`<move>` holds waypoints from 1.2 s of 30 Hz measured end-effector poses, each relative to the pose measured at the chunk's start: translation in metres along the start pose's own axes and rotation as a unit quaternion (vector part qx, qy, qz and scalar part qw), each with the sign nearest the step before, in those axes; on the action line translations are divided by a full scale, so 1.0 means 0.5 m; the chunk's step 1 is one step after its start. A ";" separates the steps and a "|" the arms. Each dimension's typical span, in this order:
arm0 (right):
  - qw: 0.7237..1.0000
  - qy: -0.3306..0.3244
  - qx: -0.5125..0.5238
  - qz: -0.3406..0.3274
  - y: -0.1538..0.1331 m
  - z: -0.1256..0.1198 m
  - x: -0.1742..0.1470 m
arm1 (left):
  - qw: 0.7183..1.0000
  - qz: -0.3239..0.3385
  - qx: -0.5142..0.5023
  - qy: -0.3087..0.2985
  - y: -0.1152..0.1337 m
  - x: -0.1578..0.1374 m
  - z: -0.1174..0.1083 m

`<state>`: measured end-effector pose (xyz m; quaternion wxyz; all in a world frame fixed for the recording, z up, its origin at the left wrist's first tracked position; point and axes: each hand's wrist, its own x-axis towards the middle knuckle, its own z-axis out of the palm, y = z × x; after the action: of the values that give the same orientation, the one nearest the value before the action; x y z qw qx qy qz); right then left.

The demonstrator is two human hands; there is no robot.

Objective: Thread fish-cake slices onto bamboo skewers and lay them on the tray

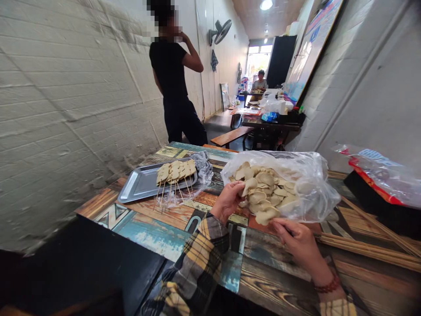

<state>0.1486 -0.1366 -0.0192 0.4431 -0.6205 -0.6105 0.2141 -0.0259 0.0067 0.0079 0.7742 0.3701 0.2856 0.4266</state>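
My left hand (229, 199) pinches a pale, flat tan slice (249, 186) between thumb and fingers, over the near left side of a clear plastic bag (315, 175). The bag lies open with a heap of similar slices (274, 182) in it. My right hand (297, 241) is closed in front of the bag, apparently on a thin skewer mostly hidden by the fingers, with a slice (267, 215) at its fingertips. To the left, several finished skewers of slices (176, 171) lie on a metal tray (140, 182), their sticks pointing toward me.
A bundle of bamboo skewers (368, 250) lies along the right side of the patchwork table (148, 230). Behind it stands a black box (368, 197) with red-edged plastic packaging. A crumpled grey plastic bag (201, 162) touches the tray. One person (169, 66) stands beyond; another sits farther back.
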 end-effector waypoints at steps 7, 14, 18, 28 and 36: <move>1.000 -0.004 0.010 0.008 -0.005 0.003 0.002 | 0.988 0.101 0.116 -0.013 -0.006 0.000 0.004; 0.999 -0.003 0.023 0.024 0.001 0.007 0.003 | 0.980 0.122 0.154 0.020 -0.003 -0.003 0.009; 0.999 -0.012 0.026 0.026 0.005 0.007 0.003 | 0.976 0.134 0.166 0.035 -0.005 -0.001 0.008; 0.999 -0.008 0.034 0.029 0.005 0.008 0.001 | 0.969 0.166 0.172 0.058 -0.008 0.002 0.007; 0.998 -0.022 0.033 0.044 0.010 0.011 0.000 | 0.932 0.224 0.273 0.086 -0.012 0.008 0.004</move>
<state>0.1469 -0.1341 -0.0260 0.4396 -0.6273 -0.5847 0.2671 -0.0199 0.0073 0.0036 0.5001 0.5839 0.3660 0.5244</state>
